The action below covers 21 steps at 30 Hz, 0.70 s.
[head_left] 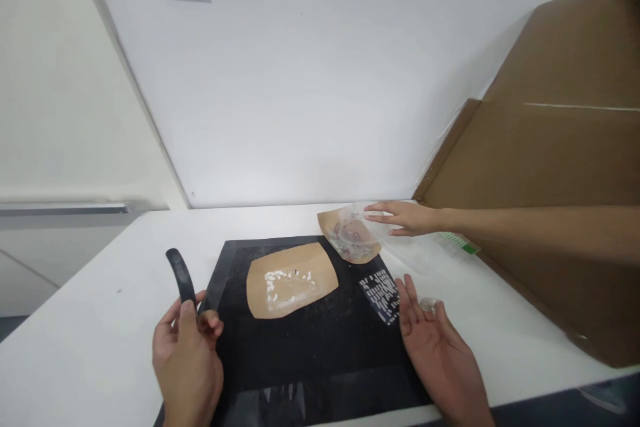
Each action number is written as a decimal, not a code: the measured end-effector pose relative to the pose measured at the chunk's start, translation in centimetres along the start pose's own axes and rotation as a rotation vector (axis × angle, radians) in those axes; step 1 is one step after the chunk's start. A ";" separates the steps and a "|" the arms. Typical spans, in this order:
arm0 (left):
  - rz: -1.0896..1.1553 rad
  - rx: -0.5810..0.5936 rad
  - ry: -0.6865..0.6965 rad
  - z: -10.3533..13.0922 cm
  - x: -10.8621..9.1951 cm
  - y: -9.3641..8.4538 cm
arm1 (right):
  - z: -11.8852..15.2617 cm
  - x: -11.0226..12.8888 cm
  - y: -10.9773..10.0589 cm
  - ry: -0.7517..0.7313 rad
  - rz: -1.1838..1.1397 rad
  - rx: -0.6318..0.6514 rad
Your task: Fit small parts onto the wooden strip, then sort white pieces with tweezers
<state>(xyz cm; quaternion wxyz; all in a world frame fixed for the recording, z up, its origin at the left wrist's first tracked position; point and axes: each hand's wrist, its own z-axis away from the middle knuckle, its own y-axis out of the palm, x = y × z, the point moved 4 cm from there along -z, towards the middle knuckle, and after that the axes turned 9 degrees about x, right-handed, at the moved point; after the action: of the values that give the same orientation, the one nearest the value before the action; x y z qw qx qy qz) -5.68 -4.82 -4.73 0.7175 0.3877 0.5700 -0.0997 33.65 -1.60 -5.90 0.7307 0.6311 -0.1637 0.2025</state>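
My left hand [187,353] is closed around a black, curved, flat strip [180,272] that points up and away; its exact kind I cannot make out. Palm up with fingers apart, my right hand [443,353] is over the right edge of a black mat [300,353]. A small clear round object [429,305] shows between its thumb and fingers; whether they touch it I cannot tell. On the mat lies a brown paper piece [305,260] with small white bits on it. Close to my right fingertips lies a dark sheet with white marks [381,295].
Another person's hand [407,217] reaches in from the right over clear plastic [355,230] and a second brown paper piece [327,221]. Brown cardboard [555,180] stands at the right of the white table [95,320]. A white wall [325,80] rises behind.
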 end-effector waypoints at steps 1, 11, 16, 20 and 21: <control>-0.011 0.014 0.009 0.1 -0.3 0.3 | 0.0 0.0 0.0 -0.002 0.011 0.001; 0.003 0.237 -0.035 -4.4 -2.8 6.0 | -0.2 0.1 -0.4 -0.014 0.045 0.016; -0.022 0.080 -0.006 -8.2 -0.4 4.3 | -0.3 0.0 -0.6 -0.043 0.118 0.017; -0.053 0.051 -0.055 -9.1 1.5 3.2 | -0.4 0.0 -1.1 -0.077 0.149 -0.009; -0.060 0.059 -0.064 -9.2 1.9 3.2 | -0.4 0.0 -1.2 -0.076 0.154 -0.011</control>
<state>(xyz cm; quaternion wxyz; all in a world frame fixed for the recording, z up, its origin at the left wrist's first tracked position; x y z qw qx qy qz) -9.98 4.05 -5.50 0.7203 0.3879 0.5551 -0.1502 34.28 -1.32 -6.95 0.7098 0.6196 -0.2405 0.2332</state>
